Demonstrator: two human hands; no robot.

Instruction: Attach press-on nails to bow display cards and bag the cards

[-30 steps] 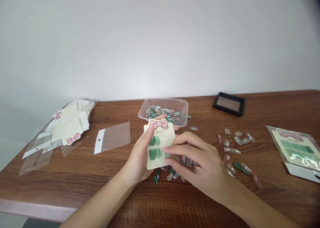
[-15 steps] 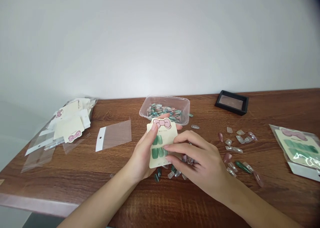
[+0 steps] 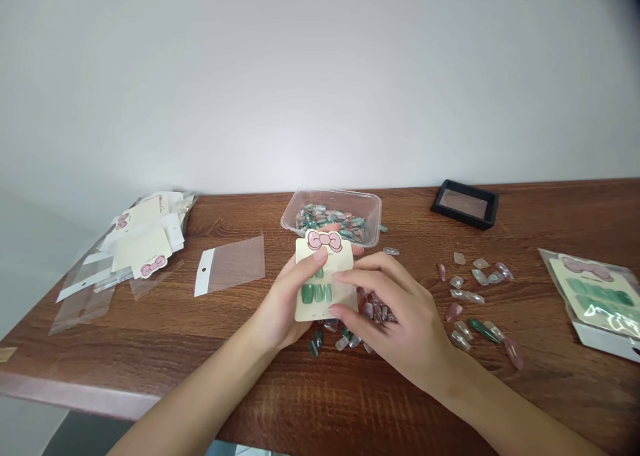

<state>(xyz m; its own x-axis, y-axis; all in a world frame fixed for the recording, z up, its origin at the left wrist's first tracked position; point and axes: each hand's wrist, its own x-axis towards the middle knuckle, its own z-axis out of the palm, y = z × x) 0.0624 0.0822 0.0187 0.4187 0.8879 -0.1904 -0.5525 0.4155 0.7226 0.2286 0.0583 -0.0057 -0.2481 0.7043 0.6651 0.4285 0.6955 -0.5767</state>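
Note:
My left hand [image 3: 285, 303] grips a cream card [image 3: 342, 256] with a pink bow at its top, thumb across the front and fingers behind. Several green press-on nails [image 3: 317, 293] sit on the card in rows; the thumb covers part of the upper row. At the card's right edge is my right hand [image 3: 405, 313], its thumb and fingers apart, with nothing seen between them. Under the hands lies a pile of loose press-on nails [image 3: 376, 309], partly hidden.
A clear plastic tub [image 3: 370, 209] of nails stands behind my hands. To the left are an empty clear sleeve [image 3: 237, 263] and a stack of bow cards [image 3: 143, 248]. On the right lie loose nails [image 3: 467, 297], a black frame [image 3: 465, 205] and a packaged nail card [image 3: 600, 299].
The right fingers have parted and drawn slightly back from the lower row of nails. My left thumb has slid down over the upper row, and the card has risen slightly.

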